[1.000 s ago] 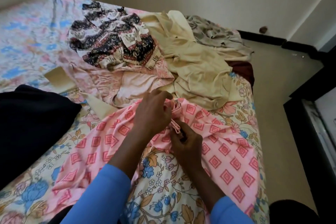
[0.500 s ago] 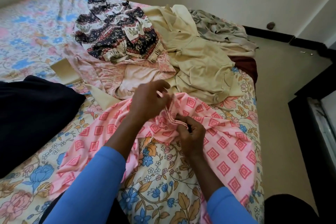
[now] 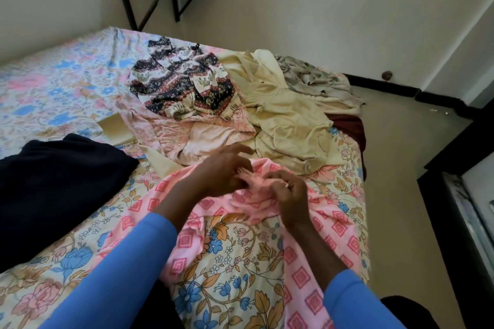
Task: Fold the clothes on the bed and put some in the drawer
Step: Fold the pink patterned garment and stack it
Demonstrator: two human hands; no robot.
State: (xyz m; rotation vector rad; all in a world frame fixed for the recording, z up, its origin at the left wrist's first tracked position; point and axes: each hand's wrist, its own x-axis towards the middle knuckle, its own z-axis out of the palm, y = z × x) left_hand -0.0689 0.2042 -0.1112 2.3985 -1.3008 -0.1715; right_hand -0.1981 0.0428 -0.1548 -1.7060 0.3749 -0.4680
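Two hands pinch the bunched top of a pink garment (image 3: 334, 224): left hand (image 3: 223, 172), right hand (image 3: 290, 193), both curled on fabric. Garment lies on the bed (image 3: 66, 83), lengthwise toward the near edge, top pointing away.

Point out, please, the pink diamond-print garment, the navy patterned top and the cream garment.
pink diamond-print garment (image 3: 339, 227): head view, flat right part.
navy patterned top (image 3: 184, 88): head view, its middle.
cream garment (image 3: 288, 125): head view, crumpled centre.
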